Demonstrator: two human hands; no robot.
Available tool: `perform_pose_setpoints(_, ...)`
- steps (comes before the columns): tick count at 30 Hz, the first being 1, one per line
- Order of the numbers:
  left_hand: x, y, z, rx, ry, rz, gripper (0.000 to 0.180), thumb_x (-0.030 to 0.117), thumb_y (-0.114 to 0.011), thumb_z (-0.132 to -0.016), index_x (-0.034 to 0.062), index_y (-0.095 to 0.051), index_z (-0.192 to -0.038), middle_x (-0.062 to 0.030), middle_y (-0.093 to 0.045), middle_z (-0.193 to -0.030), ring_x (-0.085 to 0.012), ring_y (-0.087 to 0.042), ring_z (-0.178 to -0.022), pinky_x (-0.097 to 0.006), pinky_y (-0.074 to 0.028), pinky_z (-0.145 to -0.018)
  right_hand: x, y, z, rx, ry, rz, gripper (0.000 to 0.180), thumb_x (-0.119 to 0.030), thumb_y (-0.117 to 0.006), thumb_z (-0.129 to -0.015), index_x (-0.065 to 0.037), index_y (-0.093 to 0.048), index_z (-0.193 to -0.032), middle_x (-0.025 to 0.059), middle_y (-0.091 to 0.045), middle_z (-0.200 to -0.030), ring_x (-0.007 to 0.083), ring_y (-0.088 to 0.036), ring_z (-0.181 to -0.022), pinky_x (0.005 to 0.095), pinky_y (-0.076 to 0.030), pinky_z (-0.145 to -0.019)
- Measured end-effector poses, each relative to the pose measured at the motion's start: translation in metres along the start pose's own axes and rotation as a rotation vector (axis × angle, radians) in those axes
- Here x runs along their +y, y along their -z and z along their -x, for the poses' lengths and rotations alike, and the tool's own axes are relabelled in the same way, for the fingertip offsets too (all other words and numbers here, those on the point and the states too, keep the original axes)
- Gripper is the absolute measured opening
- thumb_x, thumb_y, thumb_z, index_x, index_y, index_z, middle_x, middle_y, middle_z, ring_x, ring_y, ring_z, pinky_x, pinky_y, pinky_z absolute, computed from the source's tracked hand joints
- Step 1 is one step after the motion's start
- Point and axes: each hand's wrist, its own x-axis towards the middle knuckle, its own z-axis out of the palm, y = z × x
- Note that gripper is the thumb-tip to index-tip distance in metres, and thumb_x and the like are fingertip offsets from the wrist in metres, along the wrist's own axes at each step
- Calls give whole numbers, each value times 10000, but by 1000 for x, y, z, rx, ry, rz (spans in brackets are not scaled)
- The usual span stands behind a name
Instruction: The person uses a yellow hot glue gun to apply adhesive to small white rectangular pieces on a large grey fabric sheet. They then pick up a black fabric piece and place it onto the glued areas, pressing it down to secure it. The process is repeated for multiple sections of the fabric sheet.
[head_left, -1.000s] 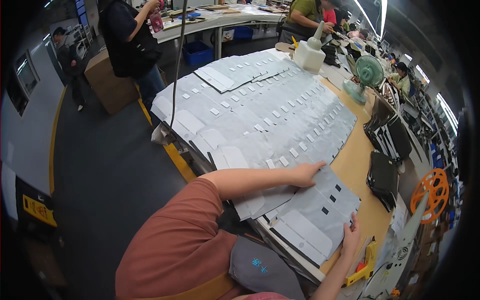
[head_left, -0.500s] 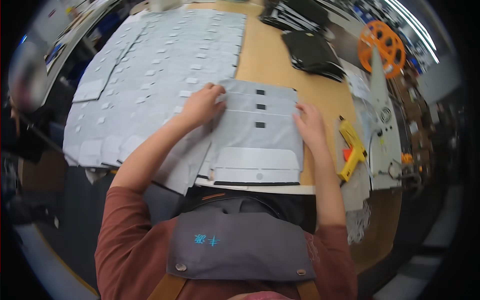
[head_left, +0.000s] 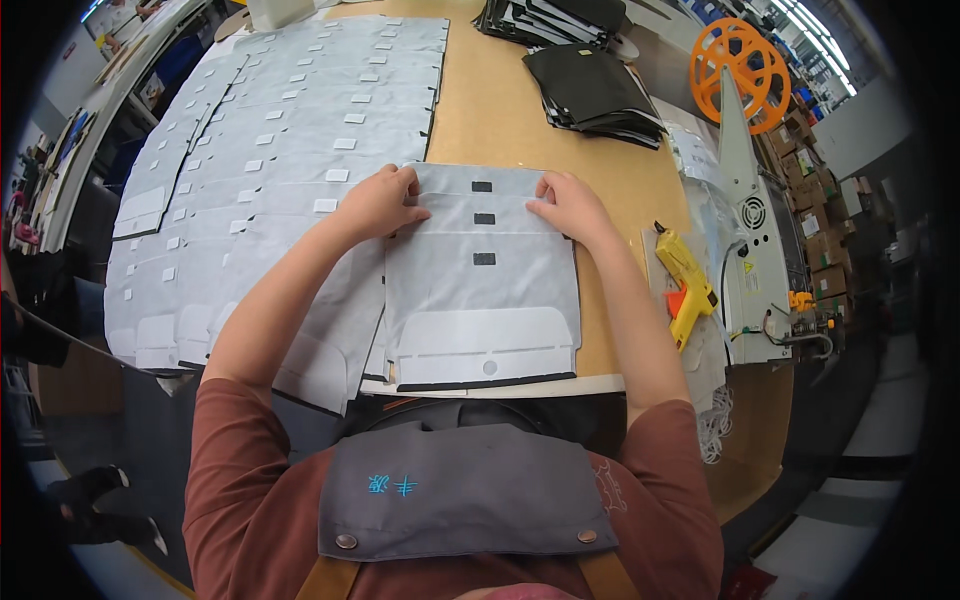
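Both hands slid up the grey fabric panel stack [head_left: 482,290]; left hand [head_left: 378,203] and right hand [head_left: 570,207] pinched its top corners. Light, floppy, best held by edges.

"What did the room look like?"

"A workshop, seen from above. A long tan wooden table [head_left: 520,110] ran from near to far. A dark grey floor [head_left: 95,470] lay on the left, paler floor [head_left: 880,440] at the near right."

"Any other furniture?"

"At the far left stood another bench [head_left: 120,60], bent by the lens. On the right, shelving held brown cardboard boxes [head_left: 825,225]."

"And the light?"

"Bright strips, windows or ceiling lamps, I could not tell which, shone at the far right corner [head_left: 815,50]. The table was evenly lit, with soft shadows."
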Motion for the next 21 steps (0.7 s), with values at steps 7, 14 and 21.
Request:
perform_pose_setpoints(7,-1,4,-1,29,99,259,328,297,-753,-847,68,-584,-1010,-124,-657,-896,-254,-623,-830,-373,-492,-747,2,10,-11,-157,-14,-58,255,-253,-755,-799,-48,-607,-831,53,-583,-767,181,-544,-709,319,-458,-646)
perform_pose_setpoints(14,4,4,1,84,70,218,333,259,-753,-806,92,-588,-1042,-135,-676,-913,-291,-653,-865,-393,-503,-753,14,6,-6,-134,-57,-297,252,-168,-773,-764,-59,-595,-906,-6,-559,-745,106,-515,-691,271,-432,-624)
perform_pose_setpoints(21,-9,-2,-1,68,42,216,367,234,-749,-791,112,-594,-1100,-154,-689,-921,-303,-666,-890,-408,-510,-777,16,7,-6,-166,-23,-262,287,-190,-787,-736,-59,-615,-925,11,-551,-737,126,-527,-701,297,-438,-614)
